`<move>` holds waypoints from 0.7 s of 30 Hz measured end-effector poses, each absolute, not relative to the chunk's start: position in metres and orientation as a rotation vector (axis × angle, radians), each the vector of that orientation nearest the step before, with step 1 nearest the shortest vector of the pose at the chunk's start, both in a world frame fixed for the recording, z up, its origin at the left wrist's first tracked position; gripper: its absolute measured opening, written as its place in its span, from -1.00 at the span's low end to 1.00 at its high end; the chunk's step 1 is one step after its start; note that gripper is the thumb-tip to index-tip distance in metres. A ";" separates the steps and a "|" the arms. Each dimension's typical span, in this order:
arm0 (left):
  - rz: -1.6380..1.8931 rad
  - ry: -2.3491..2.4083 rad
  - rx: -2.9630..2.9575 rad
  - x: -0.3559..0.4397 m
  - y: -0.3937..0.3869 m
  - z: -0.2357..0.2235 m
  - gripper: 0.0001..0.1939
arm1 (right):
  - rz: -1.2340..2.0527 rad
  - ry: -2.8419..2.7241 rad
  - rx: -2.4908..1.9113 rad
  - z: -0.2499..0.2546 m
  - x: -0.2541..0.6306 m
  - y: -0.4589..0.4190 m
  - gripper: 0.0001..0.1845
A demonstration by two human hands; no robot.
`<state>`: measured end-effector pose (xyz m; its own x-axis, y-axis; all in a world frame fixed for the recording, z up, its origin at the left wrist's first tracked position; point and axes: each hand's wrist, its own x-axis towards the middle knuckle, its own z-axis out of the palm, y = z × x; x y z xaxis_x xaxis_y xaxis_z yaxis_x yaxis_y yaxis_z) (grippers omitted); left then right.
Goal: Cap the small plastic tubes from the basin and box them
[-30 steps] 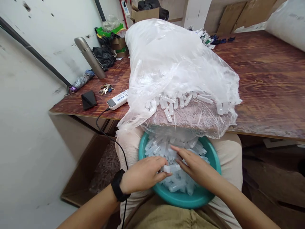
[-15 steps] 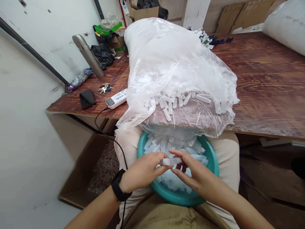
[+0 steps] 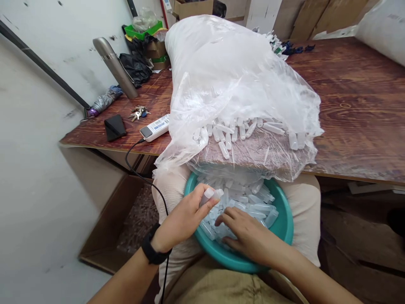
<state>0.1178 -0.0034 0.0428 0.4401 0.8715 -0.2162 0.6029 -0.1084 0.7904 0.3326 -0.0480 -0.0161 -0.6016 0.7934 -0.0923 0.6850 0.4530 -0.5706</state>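
Observation:
A teal basin (image 3: pixel 286 223) rests on my lap, heaped with translucent white plastic tubes (image 3: pixel 262 207). My left hand (image 3: pixel 193 211), with a black band on the wrist, is closed around a couple of small plastic tubes (image 3: pixel 209 194) above the basin's left side. Down in the basin, my right hand (image 3: pixel 240 230) reaches over the pile with fingers apart and bent, and nothing shows between them. Its fingertips are close to the loose pieces; whether they touch any is unclear. Beyond the basin, a large clear plastic bag (image 3: pixel 234 76) spills more tubes at its mouth.
The wooden table (image 3: pixel 354 109) carries a metal flask (image 3: pixel 115 67), keys (image 3: pixel 139 112), a black wallet-like object (image 3: pixel 114 127) and a white device (image 3: pixel 155 128) with a black cable (image 3: pixel 152 183) hanging past my leg. A cardboard box (image 3: pixel 104 240) stands low at left.
My hands have moved apart. The left has gone up and left with its tubes, while the right has left them and lowered toward the pile. The view has shifted slightly.

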 end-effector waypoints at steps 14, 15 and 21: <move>0.424 1.209 1.552 0.111 -0.016 0.033 -0.56 | 0.729 -2.740 -1.317 -0.026 0.307 -0.046 -0.69; 0.413 1.211 1.547 0.111 -0.017 0.033 -0.56 | 0.728 -2.742 -1.319 -0.029 0.305 -0.048 -0.68; 0.412 1.197 1.501 0.110 -0.022 0.033 -0.59 | 0.678 -2.731 -1.309 -0.036 0.299 -0.050 -0.63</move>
